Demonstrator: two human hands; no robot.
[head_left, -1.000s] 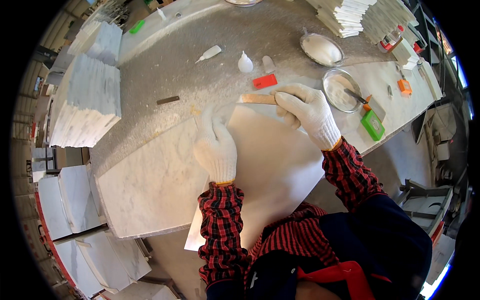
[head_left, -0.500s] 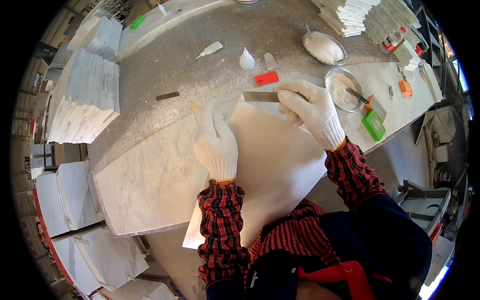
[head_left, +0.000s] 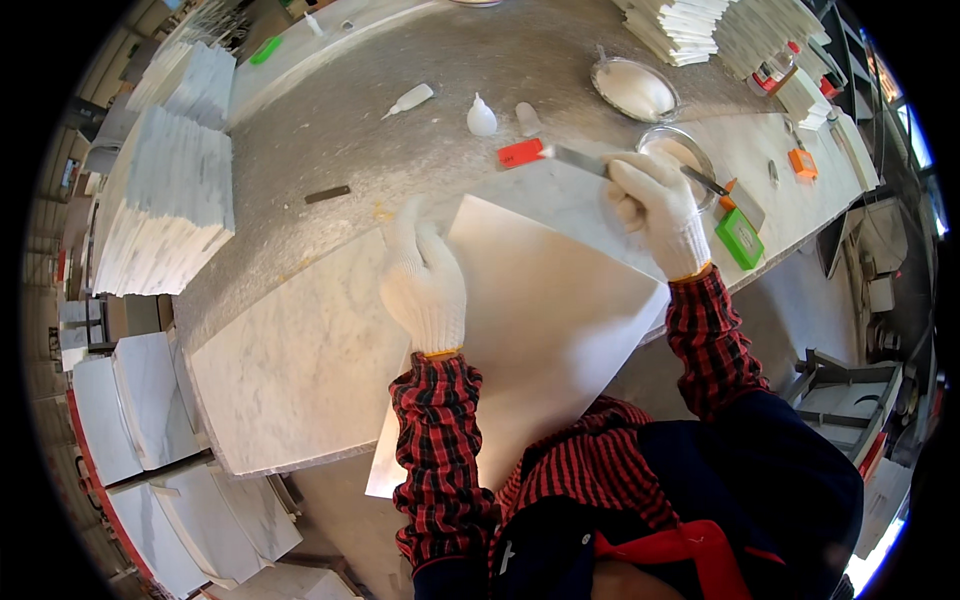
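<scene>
A smooth white slab (head_left: 545,285) lies slantwise over a larger marble sheet (head_left: 290,350), its near end jutting past the bench edge. My left hand (head_left: 425,290), in a white knit glove, grips the slab's left side; the fingers curl partly out of sight. My gloved right hand (head_left: 655,210) is closed around a flat metal scraper blade (head_left: 578,160), held beyond the slab's far edge. A white dab shows at the blade's left tip. Close behind that hand is a bowl of white paste (head_left: 679,146), with a dark-bladed spatula (head_left: 707,181) across its rim.
A red box (head_left: 520,153), a squeeze bottle (head_left: 482,116) and a second bottle (head_left: 409,99) sit beyond the slab. A metal strip (head_left: 328,194) lies leftward. At right are a green box (head_left: 740,239) and an orange one (head_left: 802,163). Stacked marble tiles (head_left: 170,205) stand at far left.
My right hand has moved right and slightly toward me with the scraper, whose blade has left the slab's far corner. My left hand stays on the slab.
</scene>
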